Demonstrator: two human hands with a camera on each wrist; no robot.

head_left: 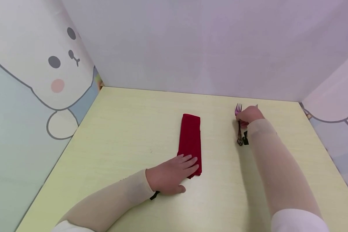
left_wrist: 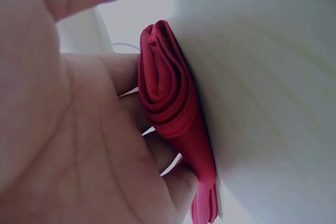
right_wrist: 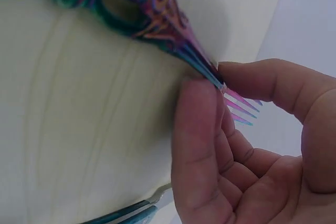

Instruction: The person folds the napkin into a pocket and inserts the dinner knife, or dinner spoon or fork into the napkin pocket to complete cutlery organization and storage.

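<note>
A red folded cloth [head_left: 190, 135] lies lengthwise on the table, and its rolled layers show end-on in the left wrist view. My left hand [head_left: 171, 174] rests on the near part of this cloth, fingers extended across it and thumb out to the side. Farther off to the right, my right hand [head_left: 249, 114] pinches a fork [right_wrist: 163, 24] between thumb and fingers near the base of its tines. The fork has an ornate openwork handle with a purple-teal sheen, and its tines point away toward the back wall.
Beside the right hand lies a second teal utensil [right_wrist: 126, 216], mostly cut off or hidden, its kind unclear. The pale wooden table [head_left: 127, 129] meets a plain wall [head_left: 191, 48] at the back. Side panels with cartoon prints [head_left: 58, 83] stand left and right.
</note>
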